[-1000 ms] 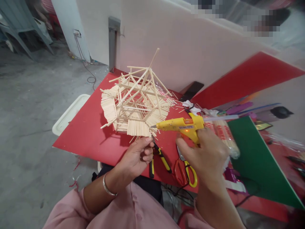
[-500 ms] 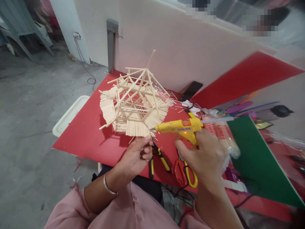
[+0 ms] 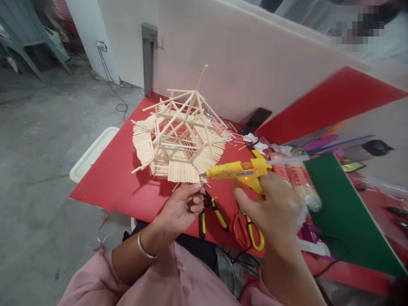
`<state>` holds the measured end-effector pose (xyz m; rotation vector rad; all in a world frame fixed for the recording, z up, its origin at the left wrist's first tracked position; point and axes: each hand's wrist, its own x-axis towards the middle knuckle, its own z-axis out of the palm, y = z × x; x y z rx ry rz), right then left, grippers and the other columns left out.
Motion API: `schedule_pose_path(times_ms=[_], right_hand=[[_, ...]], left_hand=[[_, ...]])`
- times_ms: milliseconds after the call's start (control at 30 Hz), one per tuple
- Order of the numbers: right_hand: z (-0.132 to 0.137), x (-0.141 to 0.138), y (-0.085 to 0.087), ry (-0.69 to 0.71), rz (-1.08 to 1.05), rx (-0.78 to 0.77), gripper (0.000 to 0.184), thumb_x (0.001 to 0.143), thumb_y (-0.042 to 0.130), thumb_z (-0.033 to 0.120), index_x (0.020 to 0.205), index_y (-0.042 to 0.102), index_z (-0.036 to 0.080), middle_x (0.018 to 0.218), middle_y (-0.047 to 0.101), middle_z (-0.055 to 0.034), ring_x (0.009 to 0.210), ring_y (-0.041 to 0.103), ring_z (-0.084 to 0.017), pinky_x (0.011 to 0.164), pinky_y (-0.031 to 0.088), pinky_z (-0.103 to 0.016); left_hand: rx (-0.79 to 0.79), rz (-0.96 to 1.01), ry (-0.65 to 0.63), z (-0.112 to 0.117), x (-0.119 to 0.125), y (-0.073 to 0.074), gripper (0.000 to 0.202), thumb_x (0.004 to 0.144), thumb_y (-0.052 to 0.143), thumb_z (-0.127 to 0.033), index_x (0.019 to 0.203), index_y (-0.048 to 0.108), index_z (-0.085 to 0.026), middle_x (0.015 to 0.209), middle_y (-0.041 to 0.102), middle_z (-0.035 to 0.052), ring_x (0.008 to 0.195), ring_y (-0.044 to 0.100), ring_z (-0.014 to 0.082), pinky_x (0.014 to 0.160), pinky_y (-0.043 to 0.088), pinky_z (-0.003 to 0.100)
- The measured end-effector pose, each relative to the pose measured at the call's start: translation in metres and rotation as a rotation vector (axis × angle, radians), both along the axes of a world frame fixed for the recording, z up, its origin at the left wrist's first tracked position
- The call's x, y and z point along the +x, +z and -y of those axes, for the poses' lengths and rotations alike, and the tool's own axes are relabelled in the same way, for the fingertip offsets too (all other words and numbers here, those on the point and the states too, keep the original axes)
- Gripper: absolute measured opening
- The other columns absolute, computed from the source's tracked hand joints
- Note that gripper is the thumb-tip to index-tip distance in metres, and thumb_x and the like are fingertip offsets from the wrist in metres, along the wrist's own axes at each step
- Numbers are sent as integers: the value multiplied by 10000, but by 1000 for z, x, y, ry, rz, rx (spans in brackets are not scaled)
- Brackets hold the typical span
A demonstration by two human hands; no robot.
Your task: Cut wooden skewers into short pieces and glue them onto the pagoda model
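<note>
A model hut of thin wooden sticks (image 3: 180, 136) stands on the red board (image 3: 117, 178). My right hand (image 3: 274, 208) is closed round a yellow glue gun (image 3: 239, 171), whose nozzle points left at the hut's near edge. My left hand (image 3: 183, 208) is pinched just below that nozzle, fingers pressed together on something too small to make out. A silver bangle sits on my left wrist.
Yellow-handled pliers (image 3: 212, 210) and red-and-yellow scissors (image 3: 247, 231) lie on the board between my hands. A wrapped bundle of sticks (image 3: 298, 178) lies behind the gun. A green sheet (image 3: 344, 212) lies right, a white partition (image 3: 255, 63) behind, a white tray (image 3: 92, 151) left.
The glue gun has shifted slightly left and down toward the hut's edge. My left hand stays pinched below the nozzle.
</note>
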<state>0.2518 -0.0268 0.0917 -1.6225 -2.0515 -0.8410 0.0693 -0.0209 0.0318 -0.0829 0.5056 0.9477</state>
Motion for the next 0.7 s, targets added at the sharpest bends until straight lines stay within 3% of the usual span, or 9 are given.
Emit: schedule_pose_path(times_ms=[400,700], right_hand=[[-1,1,-1,30,-6,15,209,763,652,330,721,479,220,599,460,39,549,431,-125,523,258,-281],[1,0,-1,11,4,18,193,768,658,317,745,494,218,615,483,34,552,430,-127,519,251,-285]], left_hand=[[20,-34,-88,0,-6,0,233,585,792,-143,776,674,-79,698,630,33,486,447,37,392,258,150],[67,-82,-69,-2,-5,-5,202,626,795,-179,731,646,-94,676,588,6,486,425,27,409,239,162]])
